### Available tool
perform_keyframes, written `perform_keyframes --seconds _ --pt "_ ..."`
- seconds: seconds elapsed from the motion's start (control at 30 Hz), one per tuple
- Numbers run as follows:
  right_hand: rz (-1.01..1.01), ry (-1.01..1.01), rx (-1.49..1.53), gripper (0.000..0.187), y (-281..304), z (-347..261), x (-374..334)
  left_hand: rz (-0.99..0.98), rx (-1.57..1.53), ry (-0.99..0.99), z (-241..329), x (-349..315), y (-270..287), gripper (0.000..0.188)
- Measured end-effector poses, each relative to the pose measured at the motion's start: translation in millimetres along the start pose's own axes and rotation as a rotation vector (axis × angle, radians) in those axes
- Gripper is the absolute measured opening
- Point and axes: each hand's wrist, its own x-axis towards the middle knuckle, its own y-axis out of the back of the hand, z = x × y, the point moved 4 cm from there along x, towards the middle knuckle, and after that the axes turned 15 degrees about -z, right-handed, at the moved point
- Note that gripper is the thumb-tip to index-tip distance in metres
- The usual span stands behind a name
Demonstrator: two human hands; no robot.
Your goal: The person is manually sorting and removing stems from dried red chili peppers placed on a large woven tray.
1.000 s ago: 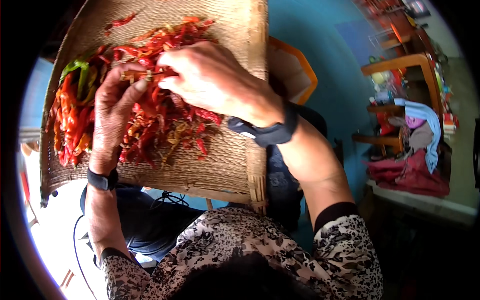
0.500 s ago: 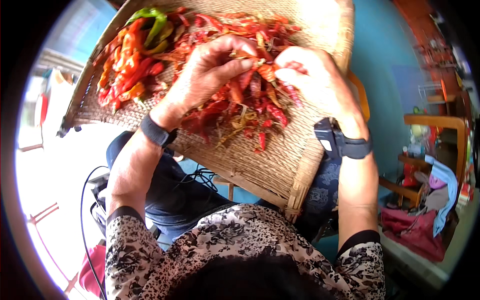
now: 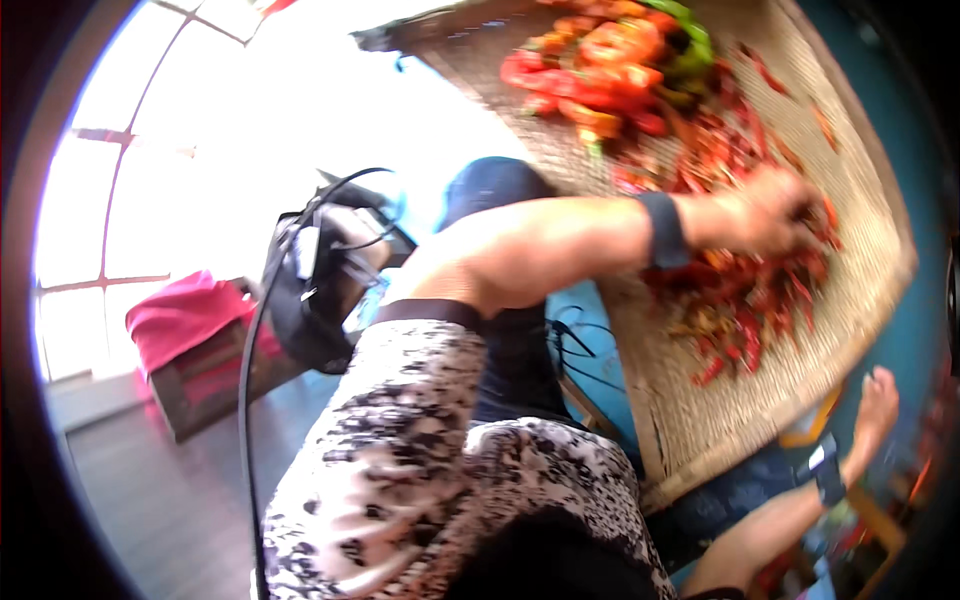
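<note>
Curling the left hand (image 3: 765, 212) over red chili peppers (image 3: 748, 335) lying on the woven tray (image 3: 690, 420), holding the right hand (image 3: 876, 405) outside it, with both grips too blurred to tell.

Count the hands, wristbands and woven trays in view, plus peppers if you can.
Hands: 2 (left hand, right hand)
Wristbands: 2
Woven tray: 1
Total: 5, leaving out the peppers, too heaped and blurred to count.
</note>
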Motion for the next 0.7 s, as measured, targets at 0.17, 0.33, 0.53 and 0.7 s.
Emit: perform_keyframes --seconds 0.17,0.33,0.53,0.7 --pt "-0.260 -0.054 0.449 0.039 10.5 -166.9 23.0 -0.019 0.036 0.060 7.7 -13.1 -3.6 0.016" --pt "-0.390 0.289 0.600 0.031 -17.0 -235.1 31.1 -0.024 -0.133 0.044 15.0 -7.1 -24.7 0.016" --pt "-0.453 0.194 0.553 0.017 -7.5 -235.4 30.2 -0.103 -0.033 0.052 26.0 -1.0 -25.8 0.020" --pt "-0.041 0.211 0.468 0.012 -1.3 -177.5 36.6 -0.131 -0.015 0.092 8.9 -4.9 -12.9 0.024"
